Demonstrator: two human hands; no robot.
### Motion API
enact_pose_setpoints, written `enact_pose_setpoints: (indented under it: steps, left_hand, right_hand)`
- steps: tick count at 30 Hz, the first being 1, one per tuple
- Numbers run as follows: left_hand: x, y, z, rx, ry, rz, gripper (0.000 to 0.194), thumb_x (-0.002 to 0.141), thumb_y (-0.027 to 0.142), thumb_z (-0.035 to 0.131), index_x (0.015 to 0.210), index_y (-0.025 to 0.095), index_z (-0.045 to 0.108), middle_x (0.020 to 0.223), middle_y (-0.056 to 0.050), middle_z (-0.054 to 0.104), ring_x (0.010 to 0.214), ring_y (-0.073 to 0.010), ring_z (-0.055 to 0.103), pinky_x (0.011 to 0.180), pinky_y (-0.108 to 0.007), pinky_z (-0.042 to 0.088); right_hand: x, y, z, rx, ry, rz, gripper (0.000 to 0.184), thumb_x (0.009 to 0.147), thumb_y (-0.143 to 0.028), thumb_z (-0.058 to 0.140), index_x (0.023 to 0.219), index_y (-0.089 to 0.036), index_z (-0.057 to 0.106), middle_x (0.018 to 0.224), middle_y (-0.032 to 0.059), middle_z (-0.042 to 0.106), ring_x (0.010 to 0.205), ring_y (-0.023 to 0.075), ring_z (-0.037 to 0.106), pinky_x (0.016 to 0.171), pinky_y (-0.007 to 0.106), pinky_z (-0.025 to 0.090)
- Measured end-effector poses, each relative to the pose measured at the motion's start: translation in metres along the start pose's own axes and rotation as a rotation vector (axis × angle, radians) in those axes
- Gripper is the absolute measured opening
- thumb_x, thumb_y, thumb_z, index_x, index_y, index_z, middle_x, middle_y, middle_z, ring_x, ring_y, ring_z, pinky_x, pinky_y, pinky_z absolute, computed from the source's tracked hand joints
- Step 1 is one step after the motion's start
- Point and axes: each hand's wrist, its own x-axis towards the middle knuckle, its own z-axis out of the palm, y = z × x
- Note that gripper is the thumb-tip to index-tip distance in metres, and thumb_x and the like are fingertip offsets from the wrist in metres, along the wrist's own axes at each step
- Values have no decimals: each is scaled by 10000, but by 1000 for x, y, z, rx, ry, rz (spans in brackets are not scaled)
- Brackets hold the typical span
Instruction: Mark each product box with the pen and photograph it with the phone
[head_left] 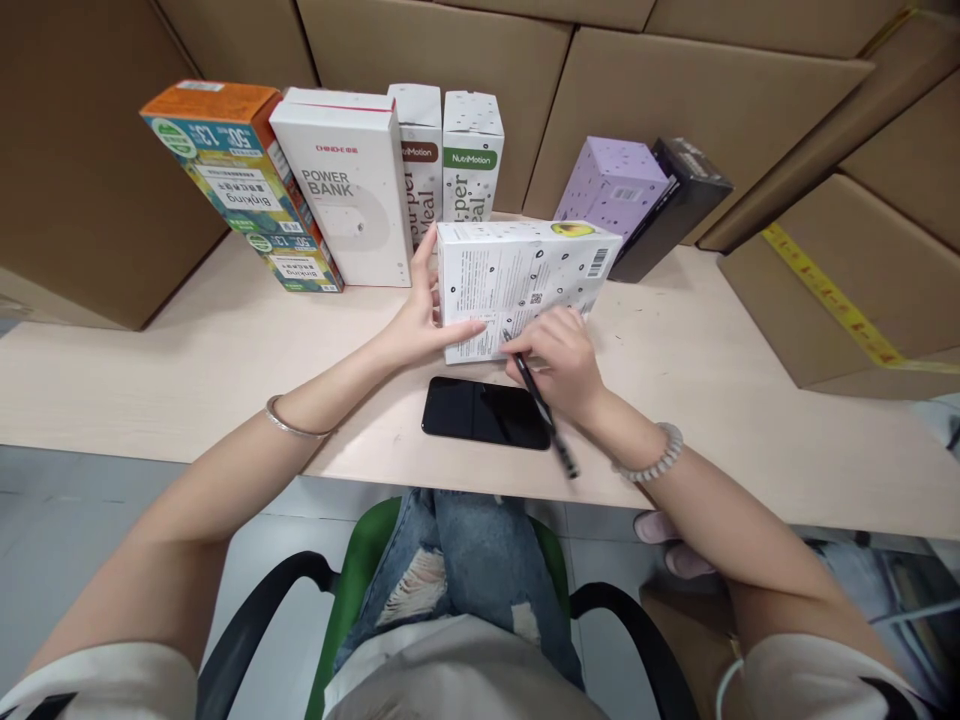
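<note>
L hand (417,318) grips white box (517,275) at its L edge, thumb across printed face; box is tilted, just beyond phone (465,410). R hand (561,362) pinches blk pen (540,400) above phone's R end, tip at box face, contact unclear.

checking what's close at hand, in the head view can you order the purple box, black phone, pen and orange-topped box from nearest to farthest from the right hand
From the right hand:
1. pen, held in its grip
2. black phone, lying just to the left
3. purple box, behind, slightly to the right
4. orange-topped box, far back on the left
</note>
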Motion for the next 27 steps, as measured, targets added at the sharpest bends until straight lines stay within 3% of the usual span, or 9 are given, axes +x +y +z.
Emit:
enact_pose_setpoints:
  steps: [5, 10, 15, 18, 23, 27]
  left_hand:
    - [1, 1, -13, 4, 36, -87, 1292, 696, 573, 923, 1663, 396, 85, 1599, -149, 413, 1542, -469, 369, 1208, -648, 455]
    - [4, 1, -21, 34, 76, -105, 1279, 702, 595, 909, 1660, 333, 105, 1526, -166, 490, 1563, -439, 352, 1241, -620, 430]
    - [4, 3, -22, 39, 78, -109, 1251, 714, 591, 898, 1649, 300, 119, 1536, -176, 485, 1596, -425, 306, 1271, -611, 397]
    - [4, 4, -21, 18, 86, -131, 1268, 691, 594, 912, 1647, 317, 126, 1551, -176, 477, 1572, -437, 356, 1258, -620, 413]
    - [3, 4, -21, 17, 86, -148, 1299, 690, 599, 913, 1652, 286, 97, 1498, -190, 521, 1557, -441, 378, 1255, -612, 419]
    - [4, 3, -22, 16, 66, -146, 1321, 699, 588, 908, 1660, 289, 53, 1512, -199, 498, 1539, -452, 393, 1237, -629, 433]
  right_hand:
    - [-1, -2, -18, -97, -250, -61, 200, 947, -176, 570, 894, -227, 757, 717, 23, 645, 720, 196, 535, 649, 337, 364]
    - [0, -5, -27, -139, -556, 136, 224, 948, -208, 585, 980, -206, 806, 766, 34, 731, 713, 176, 618, 607, 309, 357]
    - [5, -4, -27, -231, -890, 320, 224, 961, -237, 635, 1094, -223, 815, 947, 56, 798, 765, 191, 693, 584, 314, 310]
    - [7, -2, -27, -201, -912, 361, 221, 986, -245, 640, 1135, -221, 800, 1015, 64, 803, 838, 206, 718, 618, 314, 350]
    - [9, -4, -31, -28, -812, 355, 222, 962, -352, 721, 1077, -171, 776, 954, 68, 775, 845, 208, 700, 698, 315, 427]
    - [8, -12, -31, 206, -860, 247, 609, 782, -680, 810, 1100, -164, 759, 937, 70, 720, 851, 238, 663, 746, 352, 486]
